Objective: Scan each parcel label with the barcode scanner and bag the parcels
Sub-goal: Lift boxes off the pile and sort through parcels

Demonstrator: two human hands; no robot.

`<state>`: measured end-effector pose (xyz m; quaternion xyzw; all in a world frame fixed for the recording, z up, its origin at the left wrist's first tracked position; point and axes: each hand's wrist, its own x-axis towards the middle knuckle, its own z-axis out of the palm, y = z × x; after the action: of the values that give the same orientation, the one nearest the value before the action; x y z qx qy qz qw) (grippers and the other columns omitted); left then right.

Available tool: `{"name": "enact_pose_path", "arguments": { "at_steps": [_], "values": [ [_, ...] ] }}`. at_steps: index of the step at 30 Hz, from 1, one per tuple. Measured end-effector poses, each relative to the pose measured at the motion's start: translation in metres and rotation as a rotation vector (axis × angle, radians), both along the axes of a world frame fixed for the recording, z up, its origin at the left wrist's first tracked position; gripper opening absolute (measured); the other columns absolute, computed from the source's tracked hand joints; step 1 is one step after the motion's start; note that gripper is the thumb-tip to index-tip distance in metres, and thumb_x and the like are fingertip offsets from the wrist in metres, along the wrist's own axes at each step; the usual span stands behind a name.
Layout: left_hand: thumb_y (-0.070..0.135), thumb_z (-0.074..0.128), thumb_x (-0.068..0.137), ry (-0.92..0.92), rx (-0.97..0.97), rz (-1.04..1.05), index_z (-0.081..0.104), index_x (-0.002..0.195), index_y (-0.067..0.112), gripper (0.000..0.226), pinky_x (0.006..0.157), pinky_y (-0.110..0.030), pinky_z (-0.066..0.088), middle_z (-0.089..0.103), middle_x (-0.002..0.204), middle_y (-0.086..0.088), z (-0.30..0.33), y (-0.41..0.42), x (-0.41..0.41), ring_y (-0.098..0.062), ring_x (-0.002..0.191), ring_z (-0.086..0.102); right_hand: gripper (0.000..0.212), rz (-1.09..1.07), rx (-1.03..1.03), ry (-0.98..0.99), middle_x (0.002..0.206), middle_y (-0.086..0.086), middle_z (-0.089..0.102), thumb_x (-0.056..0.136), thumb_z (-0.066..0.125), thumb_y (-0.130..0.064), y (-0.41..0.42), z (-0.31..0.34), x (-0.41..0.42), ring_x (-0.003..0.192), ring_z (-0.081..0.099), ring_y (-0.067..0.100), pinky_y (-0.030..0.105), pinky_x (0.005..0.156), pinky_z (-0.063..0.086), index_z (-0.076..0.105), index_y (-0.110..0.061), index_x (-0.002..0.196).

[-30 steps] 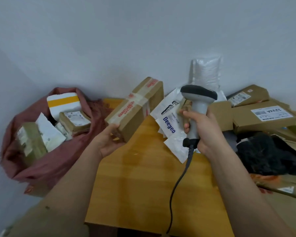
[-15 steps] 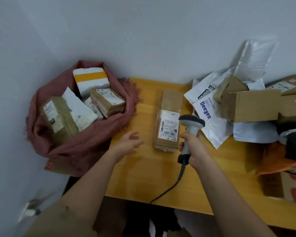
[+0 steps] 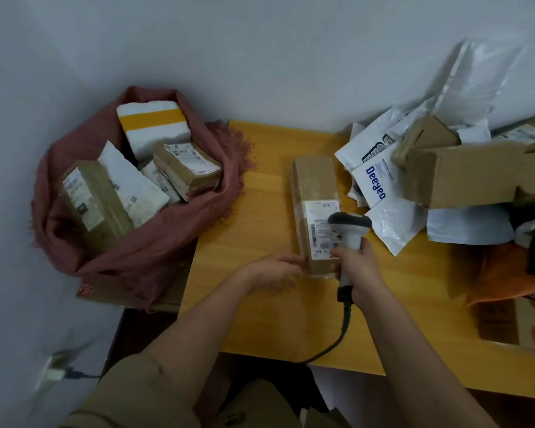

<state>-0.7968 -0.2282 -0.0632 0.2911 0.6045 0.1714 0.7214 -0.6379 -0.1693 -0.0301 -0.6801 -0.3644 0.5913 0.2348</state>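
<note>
You are holding the barcode scanner point(image 3: 349, 225) in your right hand point(image 3: 355, 267), fingers wrapped tightly around its grip, with the head hanging over the shipping label point(image 3: 322, 230) of a long brown parcel point(image 3: 314, 186) that is lying flat on the worktop point(image 3: 260, 168), centre of the frame. Your left hand point(image 3: 275, 271) is sitting at the parcel's near end, fingers loosely spread and seemingly brushing the corner; motion blur is making it hard to say whether they are touching it.

The risks from here are these. The scanner head is covering part of the label, so you may be aiming too close or off the barcode and getting no read. The parcel is looking glossy with tape, and glare could be spoiling the scan. The cable point(image 3: 343, 332) is trailing over the lower edge of the worktop and could be snagging as you swing toward the red cloth bag point(image 3: 155, 242) at left of the frame, already filled with several parcels.

The trigger finger is hidden, so you cannot tell whether it is pressing. The pile of mailers and cartons point(image 3: 451, 174) at right is being cut off by the frame, and the label print is too small to read.
</note>
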Motion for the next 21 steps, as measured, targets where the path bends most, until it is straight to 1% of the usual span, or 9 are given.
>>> {"name": "enact_pose_path", "arguments": {
  "at_steps": [3,6,7,9,12,15,17,19,21],
  "values": [
    [0.018,0.064,0.090,0.092,0.166,-0.122,0.072,0.105,0.026,0.018,0.082,-0.035,0.056,0.072,0.103,0.007,0.001,0.012,0.006,-0.016,0.096,0.069,0.025,-0.160,0.046,-0.067,0.086,0.006,0.062,0.090,0.062,-0.006,0.006,-0.001,0.025,0.060,0.057,0.017,0.029,0.051,0.046,0.052,-0.019,0.109],
    [0.008,0.071,0.083,0.592,0.535,-0.090,0.068,0.090,0.018,0.012,0.080,-0.037,0.055,0.064,0.092,0.002,0.006,0.038,0.016,-0.020,0.091,0.063,0.027,-0.269,0.069,-0.073,0.085,0.004,0.058,0.088,0.061,-0.007,0.007,-0.003,0.047,0.060,0.057,0.016,0.029,0.052,0.046,0.052,-0.021,0.110],
    [0.009,0.070,0.083,0.845,0.664,-0.161,0.064,0.096,0.019,0.017,0.080,-0.034,0.051,0.059,0.101,0.002,0.008,0.047,0.020,-0.019,0.099,0.057,0.029,-0.290,0.059,-0.077,0.085,0.004,0.059,0.088,0.061,-0.007,0.004,-0.004,0.052,0.060,0.058,0.016,0.029,0.052,0.046,0.051,-0.021,0.112],
    [0.007,0.068,0.080,1.153,0.834,-0.376,0.048,0.129,0.020,0.055,0.096,-0.035,0.039,0.044,0.132,-0.005,0.003,0.064,0.025,-0.023,0.122,0.038,0.033,-0.312,0.023,-0.069,0.087,0.005,0.060,0.088,0.062,-0.008,-0.003,-0.008,0.061,0.059,0.059,0.015,0.028,0.051,0.047,0.050,-0.023,0.116],
    [0.010,0.071,0.079,1.302,0.779,-0.668,0.011,0.154,0.025,0.098,0.120,-0.049,0.006,0.012,0.159,-0.019,-0.003,0.085,0.030,-0.036,0.147,0.005,0.035,-0.278,-0.056,-0.040,0.084,0.007,0.058,0.089,0.062,-0.006,-0.016,-0.016,0.071,0.059,0.058,0.017,0.028,0.049,0.046,0.050,-0.021,0.118],
    [0.030,0.081,0.075,1.245,0.627,-0.749,0.015,0.154,0.015,0.103,0.119,-0.050,-0.001,0.016,0.157,-0.026,-0.008,0.094,0.039,-0.041,0.147,0.006,0.036,-0.213,-0.122,0.007,0.074,0.010,0.056,0.083,0.065,-0.002,-0.018,-0.021,0.079,0.052,0.051,0.016,0.027,0.045,0.043,0.052,-0.014,0.115],
    [0.051,0.080,0.070,1.327,0.603,-0.837,0.027,0.147,0.007,0.104,0.117,-0.052,0.020,0.038,0.145,-0.027,-0.007,0.091,0.051,-0.042,0.138,0.031,0.035,-0.236,-0.095,0.031,0.076,0.010,0.058,0.082,0.065,-0.001,-0.013,-0.021,0.082,0.053,0.051,0.015,0.025,0.044,0.044,0.054,-0.016,0.112],
    [0.069,0.071,0.068,1.423,0.630,-0.893,0.045,0.130,0.005,0.093,0.102,-0.048,0.035,0.061,0.118,-0.015,-0.005,0.085,0.063,-0.033,0.112,0.055,0.032,-0.295,-0.027,0.049,0.080,0.009,0.061,0.084,0.063,-0.003,-0.006,-0.020,0.084,0.056,0.053,0.014,0.023,0.045,0.045,0.054,-0.022,0.108],
    [0.077,0.065,0.066,1.382,0.681,-0.848,0.055,0.108,0.010,0.080,0.085,-0.041,0.040,0.059,0.082,0.000,-0.004,0.081,0.070,-0.021,0.077,0.058,0.030,-0.339,0.032,0.050,0.079,0.005,0.062,0.087,0.062,-0.006,-0.001,-0.018,0.086,0.055,0.055,0.012,0.025,0.047,0.047,0.052,-0.029,0.102]
  ]
}}
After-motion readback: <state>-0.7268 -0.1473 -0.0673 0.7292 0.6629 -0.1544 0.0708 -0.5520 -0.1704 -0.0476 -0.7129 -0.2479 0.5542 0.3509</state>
